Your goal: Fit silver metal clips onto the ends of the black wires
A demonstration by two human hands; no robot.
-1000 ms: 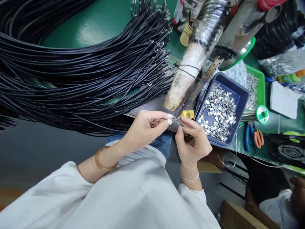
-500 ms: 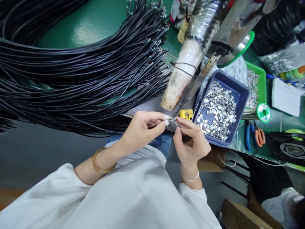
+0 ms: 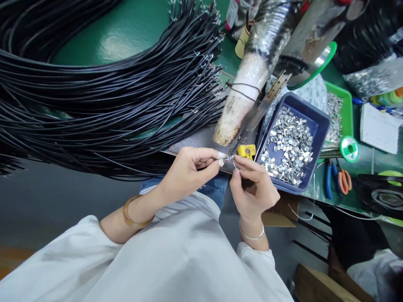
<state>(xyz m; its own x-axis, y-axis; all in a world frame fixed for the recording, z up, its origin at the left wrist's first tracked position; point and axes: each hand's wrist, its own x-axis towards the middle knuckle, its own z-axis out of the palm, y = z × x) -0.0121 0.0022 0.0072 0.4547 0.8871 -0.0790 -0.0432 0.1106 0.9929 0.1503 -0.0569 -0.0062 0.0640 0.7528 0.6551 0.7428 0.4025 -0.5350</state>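
My left hand pinches a small piece with fine coloured wire ends, and white wrapping shows on its fingertips. Facing it, my right hand holds a thin silvery wire between thumb and fingers, its tip by a small metal connector. The two hands nearly meet at the table's front edge, below a soldering iron's dark shaft. Just right of the fingertips is a yellow block. A blue tray of small metal shells stands beside my right hand.
Many black cables cover the left side. A wrapped duct hangs ahead. To the right are a green tray, a solder spool, orange-handled pliers, paper and a black fan. Part of another person shows lower right.
The view has shifted very slightly. Both hands keep almost the same pose, and the thin wire by my right thumb has moved a little.
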